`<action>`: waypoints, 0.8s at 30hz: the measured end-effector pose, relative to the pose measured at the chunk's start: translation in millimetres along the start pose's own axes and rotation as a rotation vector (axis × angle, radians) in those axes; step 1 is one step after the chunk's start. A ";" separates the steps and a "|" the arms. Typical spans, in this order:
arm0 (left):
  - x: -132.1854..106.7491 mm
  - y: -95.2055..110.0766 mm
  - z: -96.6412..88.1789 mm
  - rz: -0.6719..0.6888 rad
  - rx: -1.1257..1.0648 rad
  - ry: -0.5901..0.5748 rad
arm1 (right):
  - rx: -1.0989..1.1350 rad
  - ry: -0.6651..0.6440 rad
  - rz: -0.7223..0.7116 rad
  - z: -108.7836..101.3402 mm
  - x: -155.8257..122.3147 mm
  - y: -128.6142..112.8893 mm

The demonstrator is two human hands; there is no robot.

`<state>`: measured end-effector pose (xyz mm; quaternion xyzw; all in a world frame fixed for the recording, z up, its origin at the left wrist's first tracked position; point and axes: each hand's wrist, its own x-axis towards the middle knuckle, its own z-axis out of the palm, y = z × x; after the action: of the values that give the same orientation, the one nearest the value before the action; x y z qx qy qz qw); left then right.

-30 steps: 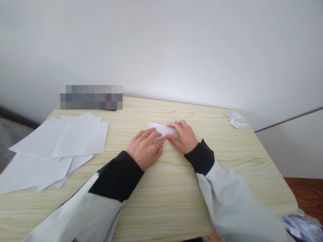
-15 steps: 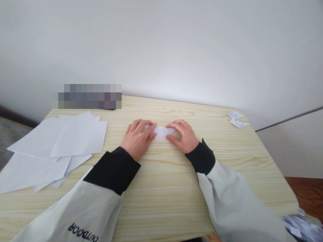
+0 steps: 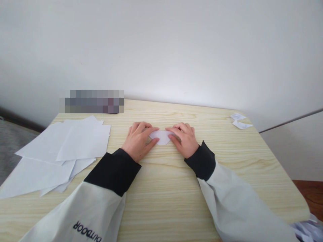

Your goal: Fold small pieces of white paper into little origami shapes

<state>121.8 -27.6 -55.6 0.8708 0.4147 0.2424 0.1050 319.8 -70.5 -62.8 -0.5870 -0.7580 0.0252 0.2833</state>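
A small folded piece of white paper (image 3: 163, 137) lies on the table between my two hands, its outline roughly six-sided with angled ends. My left hand (image 3: 140, 139) grips its left end, thumb at the near edge and index finger at the far edge. At the right end, my right hand (image 3: 183, 138) pinches the paper in the same way. The fingers partly cover both ends, so the tips of the folds are hidden.
Several loose white sheets (image 3: 83, 141) overlap on the table's left side. Two small folded paper pieces (image 3: 241, 125) lie near the far right corner. A pixelated object (image 3: 93, 103) is at the back left, and crumpled paper (image 3: 309, 230) shows below the right edge.
The small paper now shows a smoother face, without the middle crease seen before. My fingers have shifted slightly on its ends. The whole view has tilted a little.
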 end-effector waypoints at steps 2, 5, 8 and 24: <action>0.7 -2.3 -0.1 0.031 -0.013 0.011 | -0.021 -0.001 -0.003 -0.3 -0.1 -1.0; 1.5 -5.3 -0.3 0.083 -0.017 0.028 | -0.025 -0.002 -0.012 -1.1 0.1 -1.4; 2.1 -6.6 -0.7 0.103 -0.009 0.041 | -0.015 -0.001 -0.020 -2.0 0.7 -1.3; 6.2 -8.4 -2.2 0.042 -0.077 -0.046 | 0.014 0.009 -0.043 -1.1 2.7 2.2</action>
<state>118.4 -17.6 -54.8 0.8798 0.3844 0.2404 0.1427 321.7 -67.7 -61.7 -0.5688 -0.7688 0.0217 0.2914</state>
